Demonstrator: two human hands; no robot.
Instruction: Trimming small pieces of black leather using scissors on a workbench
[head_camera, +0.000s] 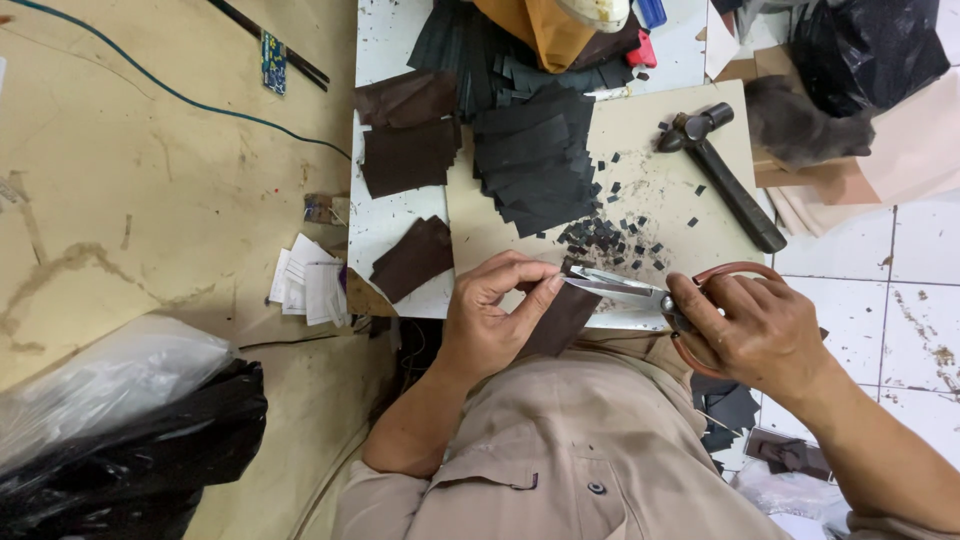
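Two hands | left hand (490, 325) fingers pinch brown leather piece (562, 318), half hidden | right hand (755, 330) fingers grip scissors (640, 292)

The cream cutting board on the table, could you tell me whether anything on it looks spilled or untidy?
Yes: small black square offcuts lie scattered over the cream cutting board, loose beside the stack of black leather strips.
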